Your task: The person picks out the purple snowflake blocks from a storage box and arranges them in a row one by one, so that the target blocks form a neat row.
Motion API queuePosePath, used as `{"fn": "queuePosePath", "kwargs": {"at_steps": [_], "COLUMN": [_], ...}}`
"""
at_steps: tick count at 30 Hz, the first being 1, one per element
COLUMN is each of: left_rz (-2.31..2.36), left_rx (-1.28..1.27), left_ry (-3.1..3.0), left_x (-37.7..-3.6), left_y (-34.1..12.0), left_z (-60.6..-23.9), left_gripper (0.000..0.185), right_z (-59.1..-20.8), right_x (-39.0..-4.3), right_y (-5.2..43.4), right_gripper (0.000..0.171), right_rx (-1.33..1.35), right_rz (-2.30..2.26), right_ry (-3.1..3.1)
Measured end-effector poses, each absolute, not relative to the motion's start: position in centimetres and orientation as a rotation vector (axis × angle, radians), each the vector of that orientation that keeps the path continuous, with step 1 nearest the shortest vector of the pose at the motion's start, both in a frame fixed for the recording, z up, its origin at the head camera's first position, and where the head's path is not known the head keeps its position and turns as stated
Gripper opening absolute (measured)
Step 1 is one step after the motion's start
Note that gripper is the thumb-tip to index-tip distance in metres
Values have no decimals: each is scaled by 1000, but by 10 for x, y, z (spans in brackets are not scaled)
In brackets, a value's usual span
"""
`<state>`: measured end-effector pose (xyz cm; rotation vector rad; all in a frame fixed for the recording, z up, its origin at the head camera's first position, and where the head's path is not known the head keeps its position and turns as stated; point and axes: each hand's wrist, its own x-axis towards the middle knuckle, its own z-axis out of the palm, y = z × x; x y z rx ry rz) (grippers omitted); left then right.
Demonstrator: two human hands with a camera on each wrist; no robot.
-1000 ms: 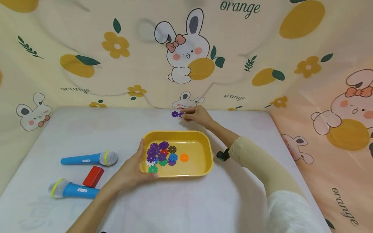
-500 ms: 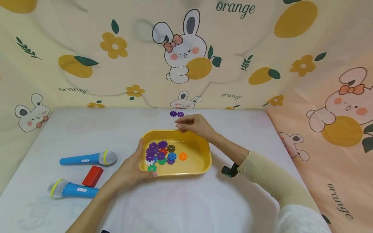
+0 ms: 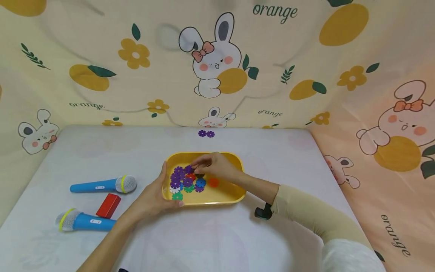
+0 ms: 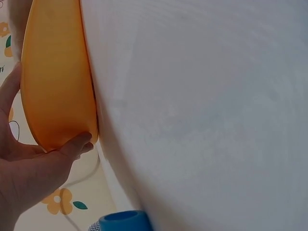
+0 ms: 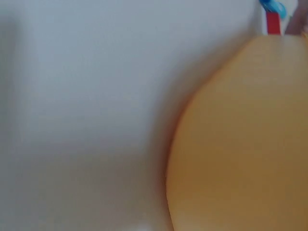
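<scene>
A yellow plastic tray (image 3: 210,204) holds a cluster of snowflake discs (image 3: 178,175), mostly purple, plus some green, blue, red and white ones. My left hand (image 3: 154,200) grips the tray's left end, thumb at the near side and fingers at the far side; the left wrist view shows this hand (image 4: 43,168) against the tray wall (image 4: 57,86). Inside the tray, my right hand (image 3: 217,166) has its fingertips right at a purple snowflake disc (image 3: 188,169); I cannot tell whether they pinch it. An orange disc (image 3: 213,183) lies apart. Two purple discs (image 3: 206,133) sit side by side near the table's back edge.
Left of the tray lie two blue toy microphones, one farther back (image 3: 102,186) and one nearer (image 3: 91,222), partly behind my left forearm. Between them is a red block (image 3: 108,206). A patterned cloth backdrop (image 3: 153,83) rises behind the white table (image 3: 238,238).
My right hand has come away from the two purple discs at the back, leaving them on the table, and moved toward me into the tray. The left hand keeps its hold.
</scene>
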<state>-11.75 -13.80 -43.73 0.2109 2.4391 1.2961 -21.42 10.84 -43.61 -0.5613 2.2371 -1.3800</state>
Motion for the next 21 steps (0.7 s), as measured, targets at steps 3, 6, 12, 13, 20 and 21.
{"fn": "queuePosePath", "kwargs": {"at_steps": [3, 6, 12, 13, 20, 21], "left_rz": [1288, 1281, 1275, 1271, 1247, 1247], "left_rx": [206, 198, 199, 200, 207, 211], "left_ry": [2439, 2440, 2448, 2450, 2459, 2459], "left_x": [-117, -117, -118, -118, -118, -118], "left_y": [-138, -138, -138, -138, -138, -137], "left_z": [-437, -437, -436, -436, -436, -436], "left_gripper": [132, 133, 134, 134, 132, 132], "right_z": [-443, -451, -461, -463, -469, -469], "right_x": [-211, -210, -208, -208, -203, -202], "right_y": [100, 94, 84, 83, 77, 77], "right_gripper": [21, 20, 22, 22, 23, 23], "right_rx": [-585, -638, -741, -754, -806, -807], "right_rz": [-1357, -1316, -1167, -1143, -1043, -1033], "right_ry": [2217, 2234, 2362, 2382, 2485, 2498]}}
